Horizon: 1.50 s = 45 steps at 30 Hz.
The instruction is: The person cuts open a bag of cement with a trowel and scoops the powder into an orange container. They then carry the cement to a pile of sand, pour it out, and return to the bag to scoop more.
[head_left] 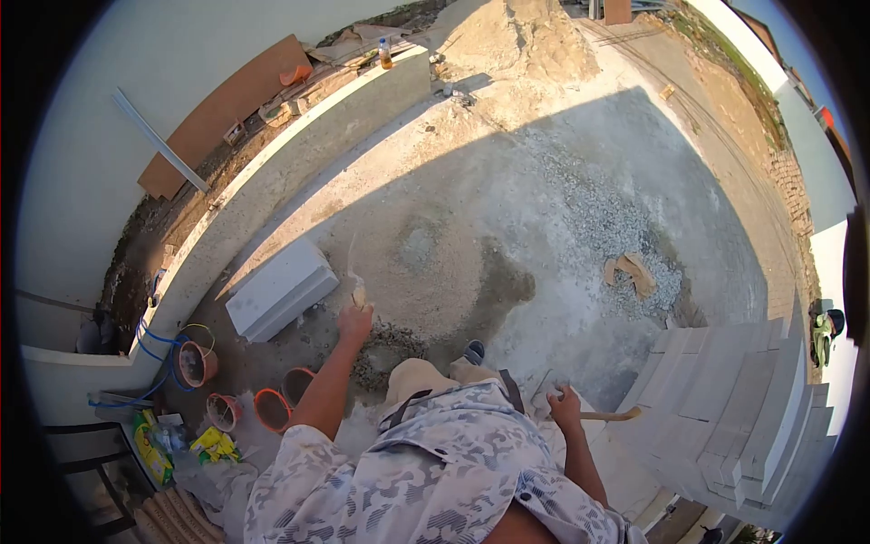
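Note:
My left hand (356,322) is stretched forward over the edge of the sandy mix, closed on a small tan object (360,296) whose kind I cannot make out. A thin whitish streak rises just beyond it. On the ground ahead lies a round heap of sandy mix (453,281) with a greyer patch in its middle. My right hand (564,405) is low at my right side, its fingers wrapped round a tool with a wooden handle (616,414). The handle sticks out to the right; the tool's head is not clearly visible. A white block (283,290) lies left of the heap.
Several buckets (272,410) and yellow bags (215,445) stand at lower left beside a blue hose (152,337). Stacked pale blocks (716,399) rise at right. Gravel (589,208) spreads ahead, with torn brown paper (634,275) on it. A low wall (299,150) curves along the left.

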Tool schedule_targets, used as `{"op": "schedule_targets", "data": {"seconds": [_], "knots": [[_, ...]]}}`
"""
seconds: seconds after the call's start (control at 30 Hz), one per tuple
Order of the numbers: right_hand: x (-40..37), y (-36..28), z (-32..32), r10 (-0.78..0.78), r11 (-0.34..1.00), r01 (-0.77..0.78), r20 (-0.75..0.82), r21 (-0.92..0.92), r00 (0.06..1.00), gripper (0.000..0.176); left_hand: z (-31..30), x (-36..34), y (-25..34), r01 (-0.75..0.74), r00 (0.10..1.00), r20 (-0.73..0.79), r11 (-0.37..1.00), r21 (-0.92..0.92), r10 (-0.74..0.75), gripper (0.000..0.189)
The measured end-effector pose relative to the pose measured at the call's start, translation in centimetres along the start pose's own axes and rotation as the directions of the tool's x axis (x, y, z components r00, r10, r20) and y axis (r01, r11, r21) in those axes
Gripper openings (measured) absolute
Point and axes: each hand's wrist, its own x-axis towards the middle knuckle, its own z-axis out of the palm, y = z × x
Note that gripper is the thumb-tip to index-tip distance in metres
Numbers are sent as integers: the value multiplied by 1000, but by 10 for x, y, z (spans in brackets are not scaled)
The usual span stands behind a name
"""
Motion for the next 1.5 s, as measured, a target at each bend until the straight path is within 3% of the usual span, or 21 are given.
{"op": "schedule_targets", "data": {"seconds": [0.03,0.1,0.13,0.17,0.2,0.3,0.43,0.5,0.53,0.57,0.63,0.7,0.87,0.97,1.1,1.2,1.23,1.27,1.37,1.43,1.5], "knots": [[40,10,-8,-36,998,37,-30,41,999,48,27,9,-19,-162,966,-166,962,218,200,40],[108,-9,-42,-135,991,136,-58,12,989,44,53,24,-33,26,1000,6,951,309,-30,39],[147,-25,-58,-194,981,195,-76,-2,978,43,52,39,-18,218,960,129,953,211,-249,39],[184,-40,-72,-252,968,251,-106,-25,962,44,52,54,-3,421,858,243,891,169,-452,39],[214,-59,-87,-239,969,244,-112,36,965,45,39,66,25,697,626,457,716,36,-632,41],[286,-127,-136,-198,963,215,-116,164,973,46,84,86,6,881,472,459,378,-285,-753,38],[368,-137,-168,-142,969,152,-65,195,988,45,125,113,19,835,370,623,-48,-549,-689,31],[391,-111,-174,108,947,-106,11,304,994,45,140,129,42,817,324,648,-141,-559,-689,28],[401,-95,-177,285,905,-295,77,305,955,49,149,139,51,798,304,655,-190,-571,-691,27],[407,-77,-179,364,861,-388,134,330,922,50,156,148,62,778,289,660,-231,-584,-693,25],[425,-70,-180,525,761,-574,233,302,819,44,156,179,90,735,267,659,-293,-611,-703,24],[451,-83,-174,630,673,-698,303,246,715,38,151,211,112,694,317,645,-294,-658,-695,24],[561,-144,-163,670,638,-757,382,144,637,24,164,296,141,608,349,576,-289,-739,-740,25],[651,-203,-163,626,701,-708,403,83,667,17,187,344,149,546,312,557,-334,-768,-770,26],[824,-310,-180,454,861,-505,362,55,814,12,197,405,163,421,250,584,-456,-784,-773,26],[958,-460,-181,150,973,-191,276,127,949,18,183,412,180,341,232,586,-500,-796,-776,27],[998,-519,-179,-14,987,-31,276,159,961,24,180,423,182,311,245,575,-499,-809,-780,28],[1019,-593,-172,-71,992,51,183,113,981,36,177,433,182,286,224,574,-509,-812,-788,28],[1076,-763,-137,-278,954,248,185,168,943,44,178,453,163,225,138,572,-537,-813,-808,27],[1094,-834,-97,-375,922,340,213,184,902,42,186,469,140,207,52,583,-562,-801,-811,26],[1102,-902,-38,-464,883,421,260,208,847,40,193,494,116,125,28,577,-570,-812,-816,24]]}}
